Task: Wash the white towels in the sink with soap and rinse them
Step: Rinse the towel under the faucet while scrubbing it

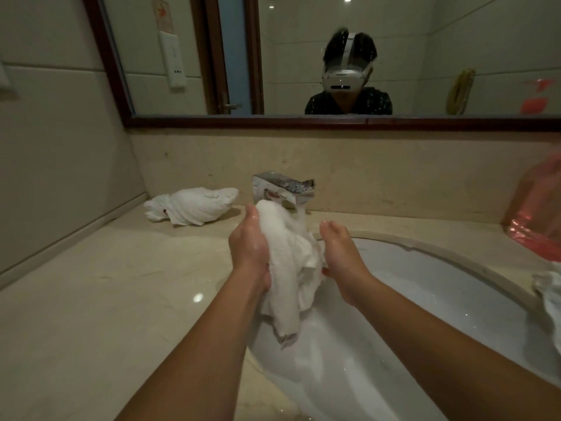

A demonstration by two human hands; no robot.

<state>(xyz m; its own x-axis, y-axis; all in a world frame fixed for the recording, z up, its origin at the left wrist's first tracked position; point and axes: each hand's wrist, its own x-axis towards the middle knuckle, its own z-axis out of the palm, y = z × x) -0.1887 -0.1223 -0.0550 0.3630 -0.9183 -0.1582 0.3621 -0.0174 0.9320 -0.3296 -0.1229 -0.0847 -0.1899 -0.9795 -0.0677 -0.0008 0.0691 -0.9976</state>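
Wet white towel (291, 262) bunched between both hands, held above the left part of the sink (425, 268), top of the bundle right under the faucet (285, 189) spout. Water looks to be running onto it.

Left hand (250, 247): fingers curled round the left side of the bundle, firm grip. Right hand (341, 253): palm and fairly straight fingers pressed against the right side, thumb underneath; whether it truly clasps the cloth I cannot tell for sure.

Second towel (191, 208) lies wrung or rolled on the table (91, 299) left of the faucet, well apart from the sink.

Risks, as I judge them:
- Loose tail of the towel hangs near the basin rim; a hard squeeze could send water over the edge onto the table.
- Bundle held so tight under the spout that inner folds may keep their soap.
- Wet towel slipping from the flatter right hand into the basin.

Hard to make out: the soap itself, not seen. Pink bag (534, 214) and a white cloth (549, 296) at the right edge are cut off. Drain hidden. Water stream blurred against the cloth.
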